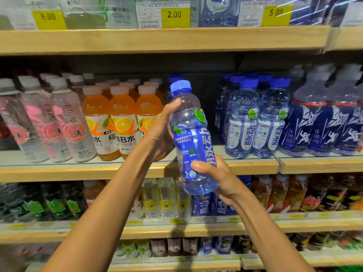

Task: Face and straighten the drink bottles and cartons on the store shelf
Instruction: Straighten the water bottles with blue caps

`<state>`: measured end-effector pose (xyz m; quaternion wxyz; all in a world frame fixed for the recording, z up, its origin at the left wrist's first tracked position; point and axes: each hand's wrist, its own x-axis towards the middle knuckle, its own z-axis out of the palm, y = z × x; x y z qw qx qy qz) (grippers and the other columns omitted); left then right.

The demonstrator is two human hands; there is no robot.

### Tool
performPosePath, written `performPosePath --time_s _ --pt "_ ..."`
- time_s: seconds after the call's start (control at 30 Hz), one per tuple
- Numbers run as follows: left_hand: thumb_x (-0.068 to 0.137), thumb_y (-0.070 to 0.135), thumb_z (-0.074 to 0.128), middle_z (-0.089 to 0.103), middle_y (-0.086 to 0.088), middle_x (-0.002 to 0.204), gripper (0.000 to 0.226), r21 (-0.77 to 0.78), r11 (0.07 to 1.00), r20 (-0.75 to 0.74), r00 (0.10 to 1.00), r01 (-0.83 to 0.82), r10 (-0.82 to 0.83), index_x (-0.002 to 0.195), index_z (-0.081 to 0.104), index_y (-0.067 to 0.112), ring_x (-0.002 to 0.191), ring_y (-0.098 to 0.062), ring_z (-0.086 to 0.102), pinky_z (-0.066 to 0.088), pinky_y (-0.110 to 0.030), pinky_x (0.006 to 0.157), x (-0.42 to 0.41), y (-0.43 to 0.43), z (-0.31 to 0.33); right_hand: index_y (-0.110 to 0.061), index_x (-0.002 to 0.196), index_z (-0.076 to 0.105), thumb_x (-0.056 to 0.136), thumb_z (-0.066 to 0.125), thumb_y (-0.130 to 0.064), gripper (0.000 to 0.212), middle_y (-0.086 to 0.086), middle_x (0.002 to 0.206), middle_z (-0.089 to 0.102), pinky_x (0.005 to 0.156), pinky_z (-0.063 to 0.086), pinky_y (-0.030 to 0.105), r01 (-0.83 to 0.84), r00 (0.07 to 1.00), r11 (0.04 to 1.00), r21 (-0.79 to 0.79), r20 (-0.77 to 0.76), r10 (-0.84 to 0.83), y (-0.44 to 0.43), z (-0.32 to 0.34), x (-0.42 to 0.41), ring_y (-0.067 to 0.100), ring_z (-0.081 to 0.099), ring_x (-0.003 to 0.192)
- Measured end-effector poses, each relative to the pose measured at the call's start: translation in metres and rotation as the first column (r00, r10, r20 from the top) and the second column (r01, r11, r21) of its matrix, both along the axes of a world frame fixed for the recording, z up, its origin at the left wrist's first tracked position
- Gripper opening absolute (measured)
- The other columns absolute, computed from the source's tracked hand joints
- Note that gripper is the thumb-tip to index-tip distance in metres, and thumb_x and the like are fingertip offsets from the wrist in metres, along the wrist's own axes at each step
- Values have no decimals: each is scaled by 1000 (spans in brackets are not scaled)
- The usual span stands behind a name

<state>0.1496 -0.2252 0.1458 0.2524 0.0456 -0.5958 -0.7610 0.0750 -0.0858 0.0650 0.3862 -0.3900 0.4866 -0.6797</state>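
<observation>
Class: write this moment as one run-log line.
blue bottle: off shelf, tilted | left hand: grips upper part | right hand: grips lower part

Head view faces the shelves close up, angled slightly downward.

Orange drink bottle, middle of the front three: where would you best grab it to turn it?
Grip the orange bottle at the narrow shoulder under its cap, from the front: it stands upright with neighbours close on both sides, leaving only its top free.
</observation>
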Motion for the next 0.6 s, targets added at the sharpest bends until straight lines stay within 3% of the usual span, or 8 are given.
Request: performPosePath --time_s 0.07,0.1,0.2,0.3,0.4,0.5,0.6 --pt "86 39 64 68 -12 107 38 -161 959 9 971 -233 238 111 60 10 92 -21 67 53 -37 84 4 3 1 -14 99 66 56 78 -38 51 2 88 74 65 54 25 114 982 993 -34 -147 -118 2 2 4 15 70 77" --pt "91 35 59 68 -10 108 29 -226 920 -12 945 -321 327 109 60 11 94 -19 67 52 -32 83 6 5 2 -13 100 65 56 79 -39 53 0 88 74 64 52 21 170 967 984 -44 -187 -176 2 1 5 12 70 77" --pt "93 28 58 69 -5 105 18 -351 834 -67 900 -426 431 105 60 14 97 -16 66 52 -21 76 8 20 2 -14 106 58 62 84 -32 55 -2 93 72 66 53 23 351 897 935 -48 -268 -351 -1 -6 10 8 69 79" --pt "84 29 70 68 -4 105 25 -290 825 -86 872 -485 482 104 56 20 96 -17 67 53 -24 80 0 40 0 -25 96 51 62 83 -34 47 -8 84 66 59 51 20 545 717 834 -88 -466 -518 -3 -10 17 3 64 71" --pt "73 29 81 68 -1 101 38 -198 774 -104 798 -601 593 100 55 24 88 -12 68 55 -22 75 -9 48 -2 -26 100 47 61 81 -39 53 -8 87 64 62 53 32 643 584 756 -126 -558 -590 -7 -11 27 10 62 76" --pt "70 20 83 69 -2 93 34 -149 743 -117 758 -652 642 93 58 23 81 -13 68 54 -23 70 -15 46 -3 -30 110 46 62 81 -42 61 -10 96 64 67 54 30 626 602 771 -116 -556 -573 -8 -15 32 8 63 82" --pt "69 11 81 69 0 82 27 -103 763 -138 769 -638 624 89 64 16 70 -11 66 52 -21 61 -13 39 -1 -35 112 47 63 76 -47 59 -13 99 67 71 52 18 483 751 869 -109 -458 -476 -1 -14 28 4 66 88"
